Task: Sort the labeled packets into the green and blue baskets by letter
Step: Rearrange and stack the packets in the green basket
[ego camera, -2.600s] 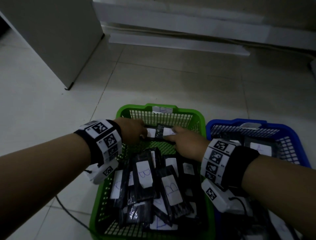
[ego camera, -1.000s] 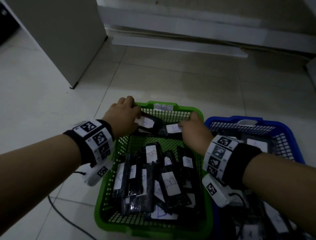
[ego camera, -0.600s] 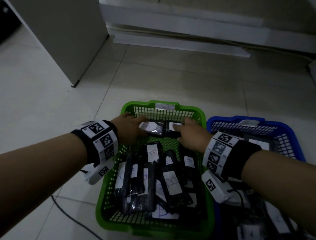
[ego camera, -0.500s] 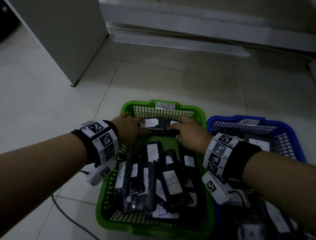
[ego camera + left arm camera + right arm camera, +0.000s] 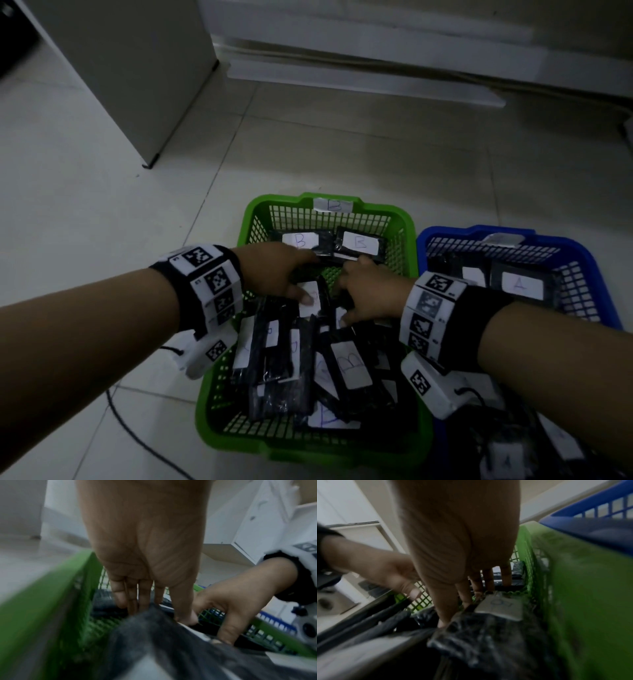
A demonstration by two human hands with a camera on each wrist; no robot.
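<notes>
The green basket point(image 5: 260, 212), tagged B, holds several black packets with white B labels. Two B packets point(image 5: 301, 241) point(image 5: 359, 243) lie flat at its far end. Both hands are over the upright pile nearer me. My left hand point(image 5: 310, 279) pinches the top of one packet point(image 5: 312, 298), thumb on its label and fingers behind it point(image 5: 154, 609). My right hand point(image 5: 346, 294) pinches the top of a neighbouring packet point(image 5: 500, 605), its thumb pressed on black wrap. The blue basket point(image 5: 445, 233) stands to the right.
The blue basket holds packets labelled A point(image 5: 519, 284). A white cabinet point(image 5: 120, 68) stands at the back left and a low ledge point(image 5: 376, 78) runs along the wall. A dark cable point(image 5: 137, 438) crosses the tiled floor left of the green basket.
Both hands let go of the two B packets at the basket's far end and drew back to the pile. They now hold the tops of upright packets.
</notes>
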